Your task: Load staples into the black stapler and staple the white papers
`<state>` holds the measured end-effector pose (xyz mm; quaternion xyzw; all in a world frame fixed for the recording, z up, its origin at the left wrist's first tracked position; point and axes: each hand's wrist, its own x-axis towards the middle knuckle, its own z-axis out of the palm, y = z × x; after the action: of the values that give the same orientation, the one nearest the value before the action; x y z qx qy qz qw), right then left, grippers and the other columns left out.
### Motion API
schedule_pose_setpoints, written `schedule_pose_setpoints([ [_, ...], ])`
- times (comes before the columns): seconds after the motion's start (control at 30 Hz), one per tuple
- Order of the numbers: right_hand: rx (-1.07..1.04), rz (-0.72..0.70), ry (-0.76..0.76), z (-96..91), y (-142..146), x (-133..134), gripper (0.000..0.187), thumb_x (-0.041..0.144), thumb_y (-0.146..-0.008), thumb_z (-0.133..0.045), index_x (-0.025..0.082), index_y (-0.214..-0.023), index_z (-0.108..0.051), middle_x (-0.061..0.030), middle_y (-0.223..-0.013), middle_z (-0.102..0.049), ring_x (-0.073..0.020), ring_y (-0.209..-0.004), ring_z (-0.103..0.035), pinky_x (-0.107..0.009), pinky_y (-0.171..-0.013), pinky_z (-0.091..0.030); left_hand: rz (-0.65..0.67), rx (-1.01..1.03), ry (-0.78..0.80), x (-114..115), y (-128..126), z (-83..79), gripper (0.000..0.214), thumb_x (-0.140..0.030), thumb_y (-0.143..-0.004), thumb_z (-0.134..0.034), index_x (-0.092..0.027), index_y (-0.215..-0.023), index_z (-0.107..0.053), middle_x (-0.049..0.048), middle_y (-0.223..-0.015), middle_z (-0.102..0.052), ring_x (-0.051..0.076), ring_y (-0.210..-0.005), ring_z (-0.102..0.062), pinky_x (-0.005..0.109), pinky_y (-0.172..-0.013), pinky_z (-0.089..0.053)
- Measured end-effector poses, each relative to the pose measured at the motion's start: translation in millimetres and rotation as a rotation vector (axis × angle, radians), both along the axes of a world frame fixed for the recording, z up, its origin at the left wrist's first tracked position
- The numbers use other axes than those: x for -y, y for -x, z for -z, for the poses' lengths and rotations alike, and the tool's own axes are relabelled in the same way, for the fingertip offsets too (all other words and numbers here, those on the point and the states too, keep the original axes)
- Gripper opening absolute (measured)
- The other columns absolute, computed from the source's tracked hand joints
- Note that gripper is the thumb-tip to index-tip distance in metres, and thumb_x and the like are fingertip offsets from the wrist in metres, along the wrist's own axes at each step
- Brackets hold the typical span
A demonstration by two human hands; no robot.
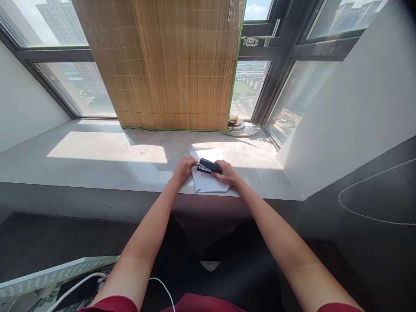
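A black stapler [209, 166] with a red end lies across a small stack of white paper [208, 182] near the front edge of a grey windowsill [97, 173]. My right hand [227, 172] is closed on the stapler's right end. With its fingers curled, my left hand [183, 168] presses on the left edge of the paper, right beside the stapler's front end.
A bamboo blind [169, 65] hangs over the middle window. A stack of plates [236, 125] stands at the back of the sill. A white wall [351, 112] closes the right side. A white tray and cables [65, 281] lie low at the left.
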<state>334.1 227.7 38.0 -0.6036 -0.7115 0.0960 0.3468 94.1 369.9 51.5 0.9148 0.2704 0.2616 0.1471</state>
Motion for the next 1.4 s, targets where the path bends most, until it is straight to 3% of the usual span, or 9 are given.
schedule_pose_setpoints([
  [0.3, 0.003, 0.012, 0.014, -3.2, 1, 1, 0.022, 0.038, -0.09, -0.075, 0.023, -0.103, -0.065, -0.0057, -0.096, -0.066, -0.0243, -0.09, -0.058, -0.035, -0.08, -0.046, 0.011, 0.019, 0.009, 0, 1, 1.3, 0.02, -0.019, -0.102, -0.062, -0.023, -0.101, -0.081, 0.0091, -0.112, -0.081, 0.028, -0.103, -0.067, 0.044, -0.096, -0.053],
  [0.43, -0.029, 0.035, 0.025, -3.3, 0, 2, 0.023, 0.037, -0.088, -0.075, 0.024, -0.105, -0.067, -0.0056, -0.096, -0.066, -0.0246, -0.089, -0.059, -0.036, -0.08, -0.047, 0.015, 0.095, 0.085, -1, 3, 2.3, 0.022, -0.016, -0.098, -0.064, -0.024, -0.101, -0.084, 0.0088, -0.111, -0.082, 0.028, -0.107, -0.07, 0.046, -0.102, -0.055],
  [0.7, -0.376, 0.176, -0.078, -7.0, -17, 7, 0.032, 0.033, -0.082, -0.069, 0.024, -0.112, -0.071, -0.0063, -0.104, -0.074, -0.0273, -0.098, -0.064, -0.042, -0.093, -0.051, 0.137, 0.292, 0.333, 4, 12, 2.3, 0.021, -0.039, -0.094, -0.075, -0.024, -0.104, -0.087, 0.0098, -0.107, -0.085, 0.029, -0.103, -0.079, 0.048, -0.099, -0.062],
  [0.83, -0.471, 0.033, -0.085, -13.5, -17, 14, 0.033, 0.046, -0.087, -0.074, 0.025, -0.112, -0.073, -0.0054, -0.108, -0.074, -0.0275, -0.102, -0.064, -0.043, -0.097, -0.051, 0.214, 0.383, 0.427, 6, 15, 0.8, 0.042, -0.053, -0.087, -0.085, -0.023, -0.116, -0.085, 0.0118, -0.109, -0.084, 0.029, -0.102, -0.078, 0.049, -0.098, -0.062],
  [1.0, -0.444, -0.207, -0.019, -13.5, -6, 15, 0.039, 0.058, -0.089, -0.08, 0.025, -0.11, -0.077, -0.0053, -0.104, -0.076, -0.0268, -0.099, -0.067, -0.043, -0.094, -0.053, 0.343, 0.292, 0.289, 4, 12, -1.3, 0.064, -0.065, -0.069, -0.097, -0.025, -0.116, -0.082, 0.0127, -0.116, -0.081, 0.027, -0.1, -0.071, 0.044, -0.093, -0.06],
  [1.23, -0.455, -0.186, -0.014, 2.1, -5, 5, 0.053, 0.064, -0.08, -0.088, 0.026, -0.117, -0.082, -0.0054, -0.108, -0.081, -0.0285, -0.096, -0.071, -0.043, -0.085, -0.058, 0.308, 0.354, 0.237, 5, 9, -5.9, 0.057, -0.075, -0.079, -0.084, -0.024, -0.105, -0.08, 0.0105, -0.105, -0.076, 0.025, -0.096, -0.067, 0.04, -0.089, -0.057],
  [1.4, -0.397, -0.218, -0.022, -2.1, -2, 8, 0.041, 0.056, -0.082, -0.087, 0.024, -0.108, -0.082, -0.0042, -0.099, -0.08, -0.0249, -0.087, -0.07, -0.04, -0.082, -0.057, 0.322, 0.194, 0.211, 6, 7, -5.8, 0.052, -0.065, -0.071, -0.096, -0.024, -0.1, -0.08, 0.0078, -0.097, -0.075, 0.024, -0.092, -0.066, 0.038, -0.087, -0.055],
])
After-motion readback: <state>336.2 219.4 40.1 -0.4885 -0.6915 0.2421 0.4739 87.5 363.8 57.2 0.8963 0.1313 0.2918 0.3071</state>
